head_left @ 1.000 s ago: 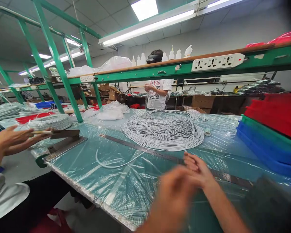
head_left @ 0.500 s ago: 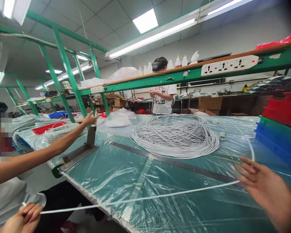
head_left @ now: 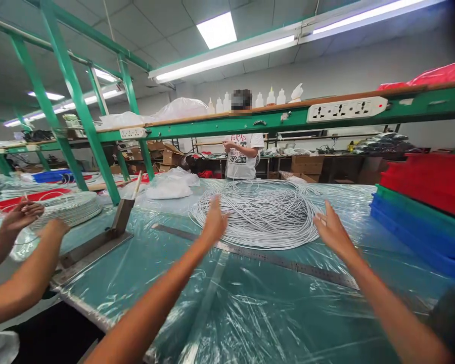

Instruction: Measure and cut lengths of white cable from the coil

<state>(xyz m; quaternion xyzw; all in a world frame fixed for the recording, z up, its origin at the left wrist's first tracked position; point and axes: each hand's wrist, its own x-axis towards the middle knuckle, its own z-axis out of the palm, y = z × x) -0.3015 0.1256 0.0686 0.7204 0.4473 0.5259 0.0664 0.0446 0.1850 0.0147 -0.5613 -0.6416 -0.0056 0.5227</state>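
Coil [head_left: 265, 215] — between left hand [head_left: 214, 223] and right hand [head_left: 333, 230]

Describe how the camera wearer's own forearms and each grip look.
The left forearm and right forearm are slim and bare, no sleeves showing. The left grip and right grip are ungloved. No watch shows; rings are too small to tell.

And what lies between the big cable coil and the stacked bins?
In the head view: the right hand, over the plastic-covered tabletop.
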